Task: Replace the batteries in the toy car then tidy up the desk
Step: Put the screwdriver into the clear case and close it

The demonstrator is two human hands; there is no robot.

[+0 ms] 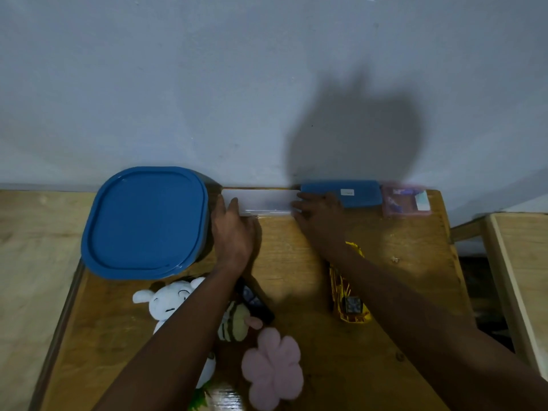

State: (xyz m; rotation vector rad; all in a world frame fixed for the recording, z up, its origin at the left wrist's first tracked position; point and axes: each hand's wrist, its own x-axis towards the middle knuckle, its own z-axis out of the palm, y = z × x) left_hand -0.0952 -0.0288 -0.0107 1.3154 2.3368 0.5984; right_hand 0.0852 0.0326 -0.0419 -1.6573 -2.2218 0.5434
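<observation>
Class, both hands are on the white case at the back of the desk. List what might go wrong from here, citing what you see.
1. The right forearm crosses just above the yellow toy car; pulling back may knock it.
2. The left forearm lies over the plush toys; one could be swept off the front edge.
3. The white case lies beside the blue case; shifting it might shove that into the pink box.
</observation>
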